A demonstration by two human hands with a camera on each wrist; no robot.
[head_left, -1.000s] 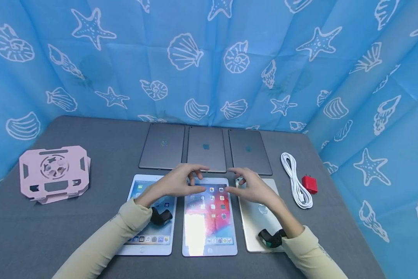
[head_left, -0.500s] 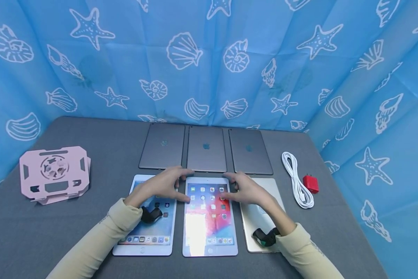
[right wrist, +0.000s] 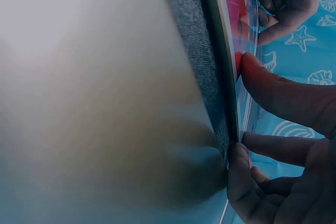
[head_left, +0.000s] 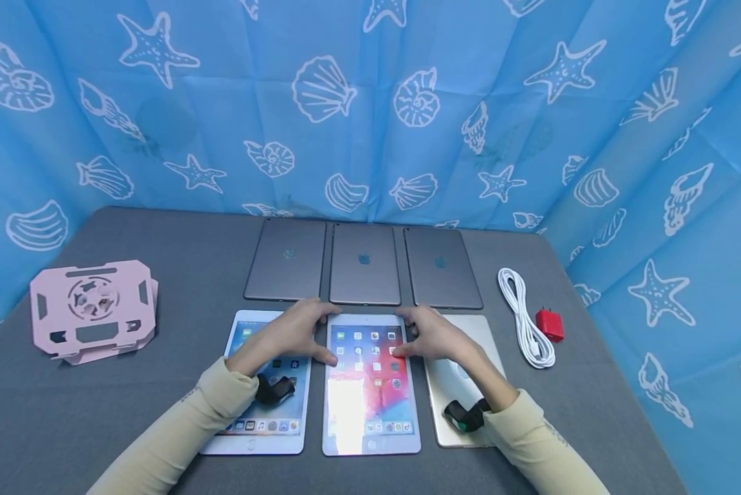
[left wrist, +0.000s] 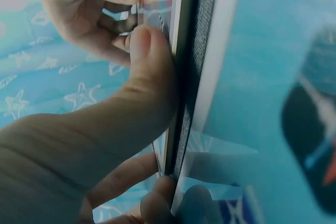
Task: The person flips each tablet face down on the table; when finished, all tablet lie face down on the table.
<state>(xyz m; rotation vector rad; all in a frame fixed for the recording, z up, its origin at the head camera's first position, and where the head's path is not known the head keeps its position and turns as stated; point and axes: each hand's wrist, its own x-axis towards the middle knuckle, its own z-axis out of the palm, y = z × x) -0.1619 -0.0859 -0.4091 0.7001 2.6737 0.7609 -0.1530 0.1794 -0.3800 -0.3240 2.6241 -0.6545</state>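
Note:
The middle tablet [head_left: 377, 392], white-framed with its lit screen up, lies between both hands. My left hand [head_left: 296, 333] holds its far left corner, thumb on the left edge and fingers at the corner. At the far right corner my right hand [head_left: 435, 335] grips likewise, its thumb over the screen's right edge. Close up in the left wrist view, the left thumb [left wrist: 144, 77] presses along the tablet's side. The right thumb [right wrist: 273, 85] touches the screen side in the right wrist view. Under the left forearm lies another lit tablet [head_left: 284, 405]; under the right, a gold-backed tablet [head_left: 447, 381].
Three dark grey tablets [head_left: 366, 265] lie face down in a row behind. A pink folding stand [head_left: 98, 309] is at the left. A coiled white cable [head_left: 522, 323] and a red charger plug [head_left: 550, 324] lie right. A blue patterned curtain [head_left: 370, 137] hangs behind the grey table.
Both hands came down from hovering above the middle tablet and took hold of its far corners. The tablet has stayed in place.

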